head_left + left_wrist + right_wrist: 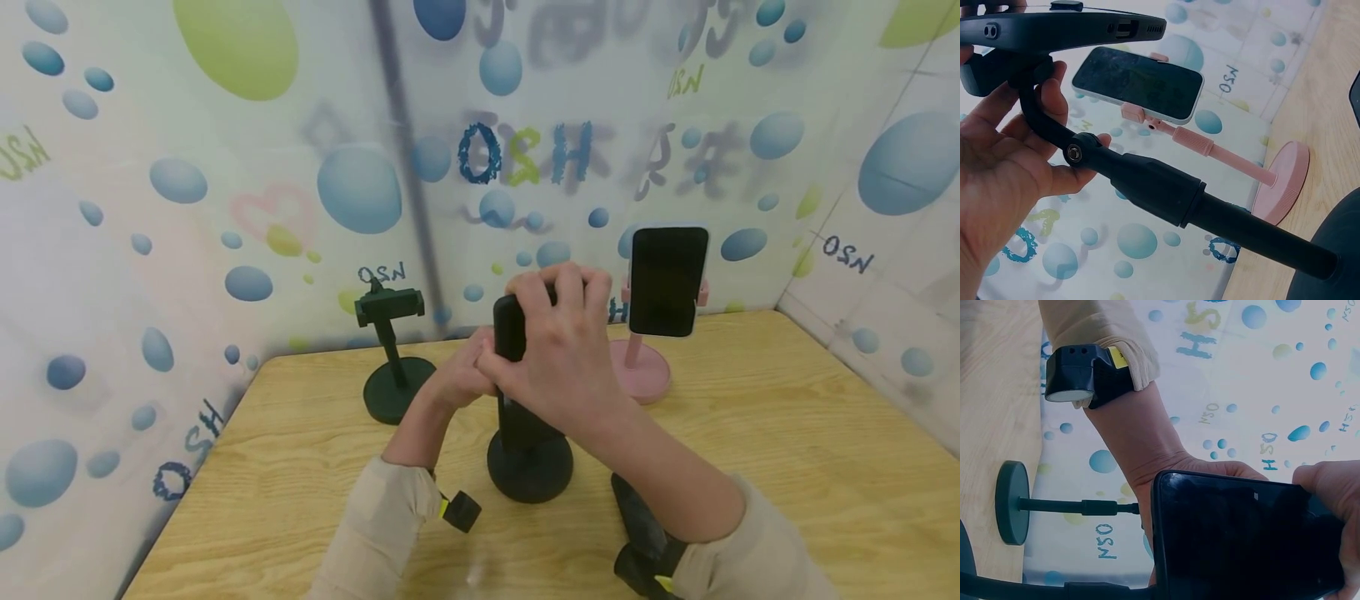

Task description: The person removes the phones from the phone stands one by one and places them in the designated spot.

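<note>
A black phone point(509, 329) in a dark case sits at the top of the middle black stand point(529, 467). My right hand point(564, 354) grips the phone from above, with fingers over its top edge. In the right wrist view the phone's dark screen point(1241, 540) fills the lower frame, with my right hand point(1334, 487) at its edge. My left hand point(459, 377) holds the stand's upper neck just under the clamp. In the left wrist view my left hand point(1004, 169) curls round the bent neck point(1044, 122) below the phone point(1072, 28).
A pink stand point(640, 367) holding a dark-screened phone point(667, 282) stands just behind, at the right. An empty black stand point(395, 358) stands at the back left. The wooden table point(787, 450) is boxed in by bubble-print walls on three sides.
</note>
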The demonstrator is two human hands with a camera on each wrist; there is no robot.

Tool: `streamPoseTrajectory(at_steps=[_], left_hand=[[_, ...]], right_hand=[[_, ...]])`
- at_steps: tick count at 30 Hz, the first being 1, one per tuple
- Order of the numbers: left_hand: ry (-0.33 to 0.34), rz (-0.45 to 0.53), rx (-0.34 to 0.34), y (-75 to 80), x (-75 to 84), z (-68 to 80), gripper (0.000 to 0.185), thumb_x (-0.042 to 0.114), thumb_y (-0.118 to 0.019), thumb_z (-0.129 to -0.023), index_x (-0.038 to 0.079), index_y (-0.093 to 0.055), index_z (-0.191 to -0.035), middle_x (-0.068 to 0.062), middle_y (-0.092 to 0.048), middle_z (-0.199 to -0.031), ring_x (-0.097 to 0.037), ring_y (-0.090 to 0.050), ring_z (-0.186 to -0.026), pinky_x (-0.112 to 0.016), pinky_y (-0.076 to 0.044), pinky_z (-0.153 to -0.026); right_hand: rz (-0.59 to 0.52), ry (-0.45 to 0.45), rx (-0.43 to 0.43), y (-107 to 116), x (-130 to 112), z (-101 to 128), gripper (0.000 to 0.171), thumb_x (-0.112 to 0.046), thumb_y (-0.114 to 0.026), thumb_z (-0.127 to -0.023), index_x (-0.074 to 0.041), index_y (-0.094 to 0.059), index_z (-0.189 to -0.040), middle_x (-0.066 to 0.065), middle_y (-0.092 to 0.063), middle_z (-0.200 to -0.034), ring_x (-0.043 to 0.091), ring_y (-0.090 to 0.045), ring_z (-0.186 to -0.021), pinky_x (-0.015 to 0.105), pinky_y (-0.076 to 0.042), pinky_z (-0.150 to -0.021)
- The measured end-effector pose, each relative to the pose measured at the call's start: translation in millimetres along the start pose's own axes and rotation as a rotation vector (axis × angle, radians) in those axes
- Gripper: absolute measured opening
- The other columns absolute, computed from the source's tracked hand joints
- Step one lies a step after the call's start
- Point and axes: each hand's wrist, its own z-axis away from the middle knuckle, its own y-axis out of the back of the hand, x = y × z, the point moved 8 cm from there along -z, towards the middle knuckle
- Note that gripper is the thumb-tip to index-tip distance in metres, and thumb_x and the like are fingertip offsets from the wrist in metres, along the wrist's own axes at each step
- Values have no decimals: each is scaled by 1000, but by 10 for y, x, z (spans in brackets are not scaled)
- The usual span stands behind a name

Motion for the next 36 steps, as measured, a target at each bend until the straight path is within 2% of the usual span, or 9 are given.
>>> streamPoseTrajectory(at_steps=[8,16,22,24,28,30,33,36], left_hand=[[12,-19,23,16,-20,4,25,44,-69,-72,24,-59,-80,7,-51,-72,-10,-46,-64,-28,-40,-56],[15,-29,25,46,-61,15,10,24,-65,-74,18,-57,-78,5,-50,-71,-12,-45,-64,-29,-38,-57],[50,-40,70,46,-51,34,32,28,-66,-72,0,-50,-76,3,-49,-70,-13,-44,-64,-29,-38,-56],[54,-26,73,50,-59,41,32,29,-67,-73,2,-52,-77,4,-49,-71,-13,-45,-64,-28,-38,-57],[40,-10,53,56,-79,52,12,22,-65,-73,14,-56,-75,4,-50,-69,-12,-45,-63,-28,-38,-56],[31,-33,51,73,-96,61,11,18,-63,-74,11,-55,-74,5,-50,-68,-12,-45,-61,-28,-38,-55],[22,-88,64,105,-112,74,25,21,-64,-77,-1,-52,-78,5,-51,-69,-13,-46,-61,-29,-39,-56],[26,-147,83,117,-102,79,50,36,-68,-77,-10,-50,-82,4,-53,-72,-14,-48,-62,-30,-41,-56]], right_hand=[[-17,9,0,-6,1,4,38,-23,-66,-66,-1,-48,-92,19,-44,-91,34,-36,-86,49,-22,-74],[-49,18,7,-4,9,9,39,-22,-68,-66,-2,-48,-93,19,-45,-92,34,-37,-87,50,-22,-75],[-62,31,5,-11,-4,18,41,-22,-69,-65,-1,-50,-94,20,-46,-94,34,-37,-88,50,-23,-76],[-63,31,-1,-14,-8,20,41,-22,-70,-65,-1,-50,-94,20,-46,-94,34,-37,-88,51,-23,-76],[-60,29,-11,-14,-11,22,40,-22,-70,-66,-1,-50,-94,20,-47,-94,34,-37,-89,51,-23,-76],[-64,30,-13,-12,-15,22,40,-22,-70,-66,-1,-51,-94,20,-47,-94,34,-38,-89,51,-23,-76],[-70,35,-18,-12,-23,21,41,-22,-71,-65,-1,-51,-93,20,-47,-94,34,-38,-88,51,-23,-75],[-79,42,-20,-8,-31,21,40,-22,-71,-64,-1,-51,-93,20,-47,-93,34,-39,-88,50,-24,-74]])
